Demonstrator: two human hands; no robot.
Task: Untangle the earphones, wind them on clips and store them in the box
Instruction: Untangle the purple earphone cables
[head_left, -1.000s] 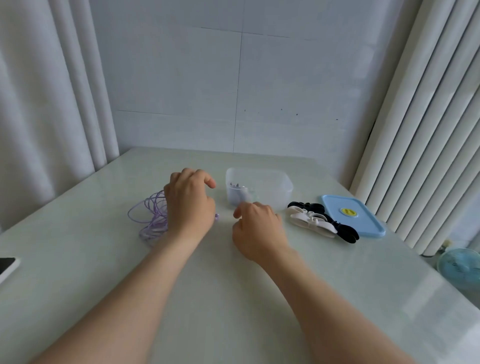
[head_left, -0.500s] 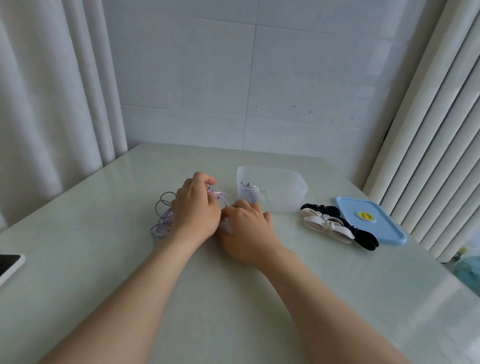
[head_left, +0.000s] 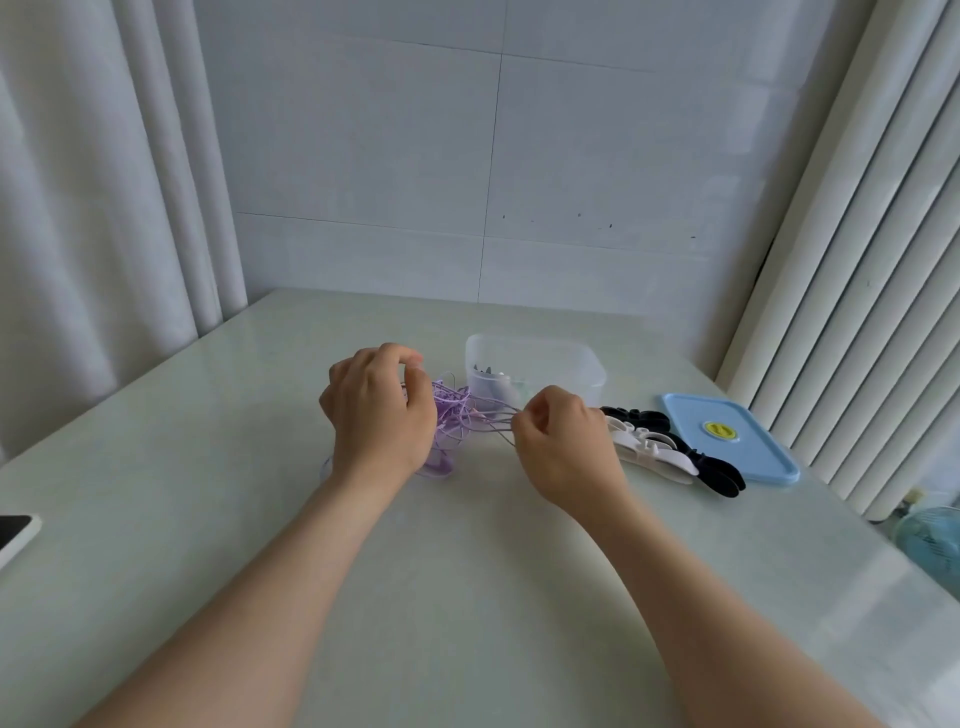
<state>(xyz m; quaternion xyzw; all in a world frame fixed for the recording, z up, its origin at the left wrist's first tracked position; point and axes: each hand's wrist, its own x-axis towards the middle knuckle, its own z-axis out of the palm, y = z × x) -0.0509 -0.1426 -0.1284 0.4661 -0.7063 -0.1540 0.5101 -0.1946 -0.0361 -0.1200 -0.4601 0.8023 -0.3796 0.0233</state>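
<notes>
Pulling the tangle apart

The left hand (head_left: 382, 415) grips the purple earphones (head_left: 452, 415); the right hand (head_left: 563, 441) pinches grey strands, which stretch sideways between both hands, knot nearer the left.

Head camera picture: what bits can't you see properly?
All in the head view:
- tangled purple earphone cable: partly behind the left hand gripping it; earbuds not findable.
- clear plastic box: frosted wall blurs what's inside.
- black and white plastic clips: near end behind the right hand, which pinches cable strands; count unclear.
- dark phone: cut off by the left edge.
</notes>
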